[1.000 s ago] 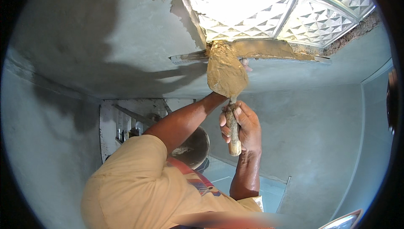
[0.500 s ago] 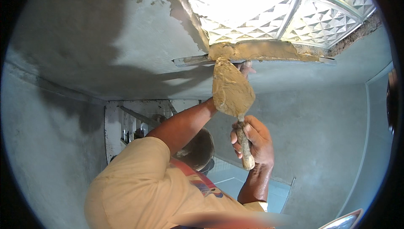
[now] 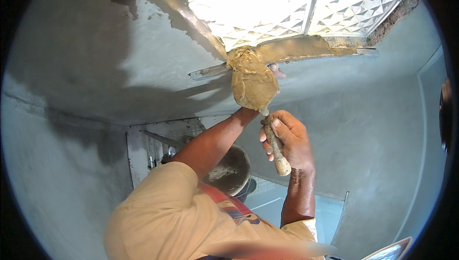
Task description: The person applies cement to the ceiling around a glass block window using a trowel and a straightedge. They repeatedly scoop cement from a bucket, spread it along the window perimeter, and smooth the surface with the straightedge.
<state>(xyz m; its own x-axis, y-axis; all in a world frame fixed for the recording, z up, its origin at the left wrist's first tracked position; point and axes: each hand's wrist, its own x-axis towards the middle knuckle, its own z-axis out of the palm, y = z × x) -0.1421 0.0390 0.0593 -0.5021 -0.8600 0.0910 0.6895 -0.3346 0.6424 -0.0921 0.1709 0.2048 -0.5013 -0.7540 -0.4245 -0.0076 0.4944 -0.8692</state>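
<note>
My right hand (image 3: 292, 139) is wrapped around the wooden handle of a pointed trowel (image 3: 255, 87). Wet brown mortar coats the blade, and its tip meets the mortar ledge (image 3: 299, 48) at the lower left corner of the window. A long metal straightedge (image 3: 210, 72) runs along the underside of that ledge and sticks out past both ends. My left hand (image 3: 277, 72) is at the straightedge, holding it from below. Only a few of its fingers show, since the trowel blade covers the rest.
Patterned glass panes (image 3: 354, 9) in a pale frame stand above the ledge. Rough broken masonry (image 3: 392, 21) borders the window's right side. Below my left arm is a round bucket (image 3: 232, 171), with a board (image 3: 138, 157) beside it. Grey plastered wall (image 3: 358, 126) surrounds everything.
The trowel has moved up toward the window, and its blade now overlaps the left end of the mortar ledge. My left hand stays at the straightedge. The whole view has shifted slightly.
</note>
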